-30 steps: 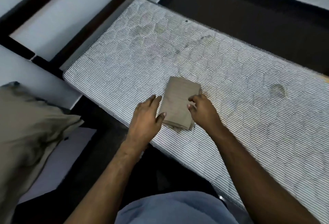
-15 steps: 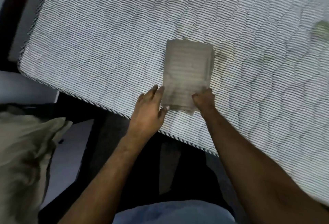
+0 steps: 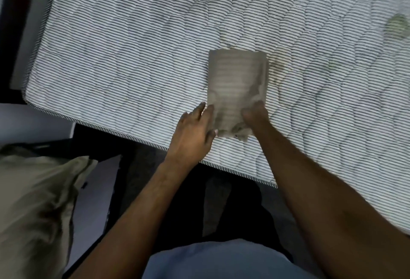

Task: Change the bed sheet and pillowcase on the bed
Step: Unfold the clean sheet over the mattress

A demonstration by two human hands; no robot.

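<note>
At the far left a beige pillow (image 3: 33, 207) lies beside the bed. The left hand (image 3: 193, 132) has straight fingers touching the left edge of the folded beige sheet (image 3: 236, 85), its grip wide. The sheet lies on the bare striped mattress (image 3: 133, 45), near its front edge. The right hand (image 3: 255, 116) pinches the sheet's near corner.

Dim and flat, motion-blurred throughout, smeared worst along the right edge, moiré shimmering across the striped mattress (image 3: 155, 45)
</note>
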